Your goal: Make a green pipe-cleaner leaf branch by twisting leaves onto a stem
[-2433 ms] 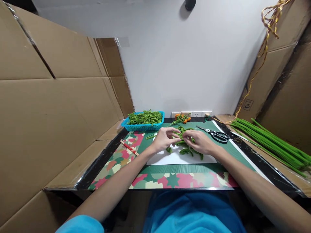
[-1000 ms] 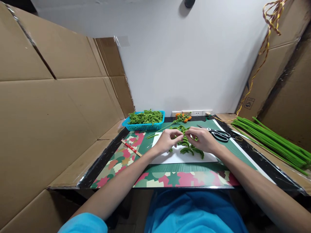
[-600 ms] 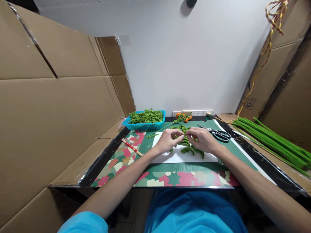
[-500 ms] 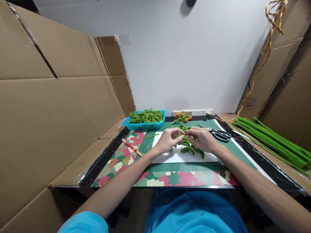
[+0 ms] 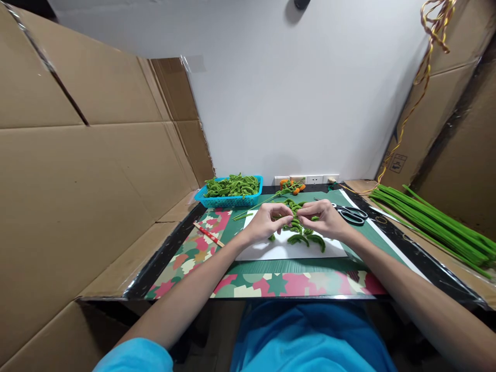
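Note:
Over a white sheet [image 5: 263, 252], my two hands work close together with fingertips nearly meeting. My left hand [image 5: 268, 221] is closed in a pinch, and so is my right hand [image 5: 324, 219]. Whatever they pinch is too small to make out against the green behind it. Beneath and beyond the fingers lie several curled, fuzzy green pipe cleaner pieces [image 5: 298, 239], partly hidden by the hands. One curved piece [image 5: 318, 242] rests below my right hand.
A blue basket [image 5: 228, 200] heaped with green curls stands back left. Near the wall lies an orange-tipped stem [image 5: 296, 187]. Black-handled scissors [image 5: 352, 214] are right of my hands, long green pipe cleaners [image 5: 434, 227] farther right. A red stick [image 5: 209, 234] lies left. Cardboard walls [image 5: 96, 170] flank the table.
My fingertips have drawn slightly apart, with the right hand's fingers straighter than before. The view has shifted a little; the pieces on the sheet lie as before.

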The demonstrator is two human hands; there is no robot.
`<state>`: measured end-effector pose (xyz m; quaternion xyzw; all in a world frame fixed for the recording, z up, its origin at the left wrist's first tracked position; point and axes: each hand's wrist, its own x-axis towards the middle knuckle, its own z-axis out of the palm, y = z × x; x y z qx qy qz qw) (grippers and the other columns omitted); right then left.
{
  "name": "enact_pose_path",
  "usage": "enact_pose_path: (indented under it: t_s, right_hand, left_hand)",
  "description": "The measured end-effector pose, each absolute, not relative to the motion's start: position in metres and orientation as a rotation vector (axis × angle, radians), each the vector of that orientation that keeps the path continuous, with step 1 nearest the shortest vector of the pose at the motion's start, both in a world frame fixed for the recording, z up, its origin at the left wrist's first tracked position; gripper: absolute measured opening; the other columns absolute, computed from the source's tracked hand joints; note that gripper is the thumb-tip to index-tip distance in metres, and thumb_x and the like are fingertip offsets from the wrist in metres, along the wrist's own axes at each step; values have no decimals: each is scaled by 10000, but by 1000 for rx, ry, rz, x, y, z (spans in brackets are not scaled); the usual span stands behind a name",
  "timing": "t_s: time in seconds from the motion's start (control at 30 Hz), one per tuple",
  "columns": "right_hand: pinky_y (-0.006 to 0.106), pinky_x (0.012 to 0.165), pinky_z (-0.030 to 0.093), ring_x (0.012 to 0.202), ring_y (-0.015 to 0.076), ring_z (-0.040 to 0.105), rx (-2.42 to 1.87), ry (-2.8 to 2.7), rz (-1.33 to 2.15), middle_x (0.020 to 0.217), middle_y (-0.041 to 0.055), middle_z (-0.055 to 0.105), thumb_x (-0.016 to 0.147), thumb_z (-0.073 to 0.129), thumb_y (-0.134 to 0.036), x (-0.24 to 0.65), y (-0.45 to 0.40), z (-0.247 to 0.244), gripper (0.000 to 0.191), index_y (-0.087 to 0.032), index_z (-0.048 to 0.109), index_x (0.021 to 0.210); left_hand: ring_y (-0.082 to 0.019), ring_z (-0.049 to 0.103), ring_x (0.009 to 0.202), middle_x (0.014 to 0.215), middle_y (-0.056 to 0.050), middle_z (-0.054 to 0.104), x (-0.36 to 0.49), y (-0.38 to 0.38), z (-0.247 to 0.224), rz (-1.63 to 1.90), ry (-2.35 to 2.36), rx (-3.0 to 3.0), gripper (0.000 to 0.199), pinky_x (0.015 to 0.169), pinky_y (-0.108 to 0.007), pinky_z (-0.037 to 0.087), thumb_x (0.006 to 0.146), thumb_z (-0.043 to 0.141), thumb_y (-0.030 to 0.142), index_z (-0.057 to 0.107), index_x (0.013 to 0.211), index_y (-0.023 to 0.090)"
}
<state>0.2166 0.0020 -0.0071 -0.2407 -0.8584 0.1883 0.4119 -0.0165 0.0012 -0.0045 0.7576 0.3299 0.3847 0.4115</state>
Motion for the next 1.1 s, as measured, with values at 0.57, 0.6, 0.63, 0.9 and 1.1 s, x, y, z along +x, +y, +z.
enact_pose_path:
  t_s: [0.57,0.6,0.63,0.9,1.1]
  right_hand:
    - [262,575,453,589,152,588,-667,-2024,455,720,35,735,1009,654,-389,210,6,-18,273,-192,776,865]
    - [266,573,451,589,156,589,-675,-2004,448,712,34,728,1007,657,-391,211,6,-18,269,-194,773,866]
    - [270,574,452,593,161,595,-686,-1981,443,710,35,722,1006,657,-395,211,7,-19,268,-195,770,869]
    - [273,546,460,590,164,586,-761,-1763,482,691,22,659,1003,654,-479,219,9,-15,333,-197,693,830]
    - [252,471,370,518,123,475,-749,-1637,570,635,-14,597,975,688,-496,215,9,-15,348,-196,675,800]
  left_hand:
    - [-103,625,520,804,-31,749,-18,1,-6,1018,859,1910,306,468,-201,505,902,834,420,764,992,136]
    - [-105,625,515,804,-31,753,-18,2,-7,1026,861,1904,316,471,-207,513,903,831,427,765,1011,138]
    - [-107,623,507,799,-30,756,-18,4,-7,1038,864,1894,328,473,-213,518,906,827,438,763,1027,140]
    - [-102,593,453,782,-42,767,-22,10,-5,1134,902,1820,416,418,-211,454,959,732,555,751,956,140]
    - [-101,578,453,768,-52,788,-19,9,-8,1138,913,1830,402,423,-215,466,950,761,535,784,924,134]
